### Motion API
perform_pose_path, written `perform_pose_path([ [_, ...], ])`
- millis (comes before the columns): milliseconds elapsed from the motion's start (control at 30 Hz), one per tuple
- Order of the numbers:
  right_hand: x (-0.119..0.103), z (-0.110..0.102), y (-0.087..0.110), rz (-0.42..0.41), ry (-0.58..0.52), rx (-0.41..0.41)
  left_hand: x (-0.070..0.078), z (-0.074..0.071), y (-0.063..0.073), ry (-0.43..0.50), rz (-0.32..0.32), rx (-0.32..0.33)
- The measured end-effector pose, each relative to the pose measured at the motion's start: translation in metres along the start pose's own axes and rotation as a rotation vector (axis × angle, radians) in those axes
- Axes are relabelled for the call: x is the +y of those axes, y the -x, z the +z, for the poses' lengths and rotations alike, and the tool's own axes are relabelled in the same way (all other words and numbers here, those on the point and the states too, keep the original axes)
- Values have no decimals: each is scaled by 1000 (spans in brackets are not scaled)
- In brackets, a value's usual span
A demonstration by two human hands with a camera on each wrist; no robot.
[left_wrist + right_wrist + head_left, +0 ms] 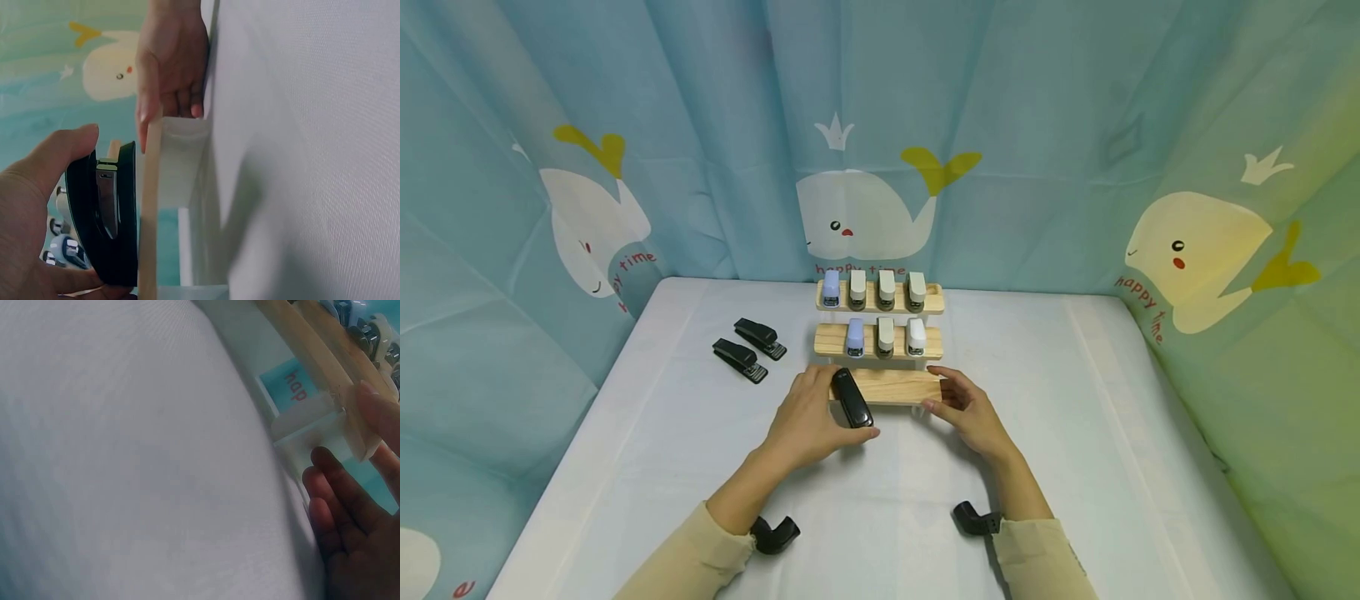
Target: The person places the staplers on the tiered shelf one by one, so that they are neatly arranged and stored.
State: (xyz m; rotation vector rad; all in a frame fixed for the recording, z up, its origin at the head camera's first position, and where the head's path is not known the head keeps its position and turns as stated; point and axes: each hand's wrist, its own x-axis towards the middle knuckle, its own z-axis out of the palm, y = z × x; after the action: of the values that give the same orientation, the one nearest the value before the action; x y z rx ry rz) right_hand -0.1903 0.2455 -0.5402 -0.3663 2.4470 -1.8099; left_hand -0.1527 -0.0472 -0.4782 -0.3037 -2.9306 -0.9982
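A black stapler [853, 398] is held in my left hand [808, 417], thumb at its near end and fingers at the far end. It sits over the left part of the lowest wooden shelf [898, 387]. From the left wrist view, the stapler [103, 215] stands base against the board or very close to it; contact is hard to tell. My right hand [973, 417] grips the right end of that same shelf, with the thumb on the near edge. Below the board, other fingers [340, 494] of this hand lie beside the clear support [312, 428].
Two black staplers [740, 360] lie on the white table [647, 467] left of the rack. On the middle shelf [831, 340] stand a blue, a beige and a white mini stapler. The top shelf [934, 298] bears several more. A whale-print curtain [1037, 125] hangs behind.
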Motion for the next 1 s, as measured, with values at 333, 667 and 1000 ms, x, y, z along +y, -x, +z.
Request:
perform_pose_path([
  [333,-1,0,0,7,20,7,7,9,-2,5,36,-4],
  [667,0,0,0,7,28,5,13,17,-3,38,37,-9],
  [1000,-3,0,1,16,25,-1,13,25,-5,89,73,-34],
])
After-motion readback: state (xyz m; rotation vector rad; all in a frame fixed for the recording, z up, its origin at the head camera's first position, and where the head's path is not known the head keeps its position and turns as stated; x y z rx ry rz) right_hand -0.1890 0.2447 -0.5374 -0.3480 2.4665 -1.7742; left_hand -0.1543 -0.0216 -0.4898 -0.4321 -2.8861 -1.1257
